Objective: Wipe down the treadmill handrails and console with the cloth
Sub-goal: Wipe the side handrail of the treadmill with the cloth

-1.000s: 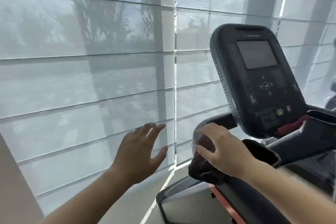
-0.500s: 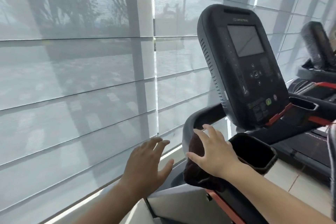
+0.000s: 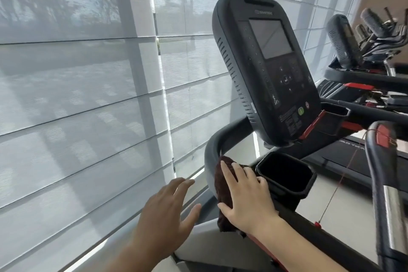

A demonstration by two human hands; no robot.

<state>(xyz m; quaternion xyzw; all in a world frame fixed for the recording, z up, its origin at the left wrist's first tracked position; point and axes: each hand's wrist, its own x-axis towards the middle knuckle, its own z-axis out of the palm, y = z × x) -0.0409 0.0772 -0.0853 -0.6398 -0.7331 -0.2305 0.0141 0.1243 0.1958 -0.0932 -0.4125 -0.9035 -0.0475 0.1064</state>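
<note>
A dark brown cloth [image 3: 221,185] is draped over the treadmill's grey left handrail [image 3: 213,150], just below its bend. My right hand [image 3: 247,199] lies flat on the cloth, fingers spread, pressing it onto the rail. My left hand [image 3: 165,212] hovers open in the air to the left of the rail, holding nothing. The black console [image 3: 267,68] with its grey screen rises above and behind the rail, tilted toward me.
A black cup holder [image 3: 309,183] sits right beside my right hand. Window blinds [image 3: 88,95] fill the left side, close to the rail. A chrome and black bar [image 3: 382,183] stands at the right edge. Another treadmill [image 3: 344,40] stands further right.
My view has swung right and closer to the console. My right hand has slid with the cloth slightly along the rail. The left hand stays open beside it.
</note>
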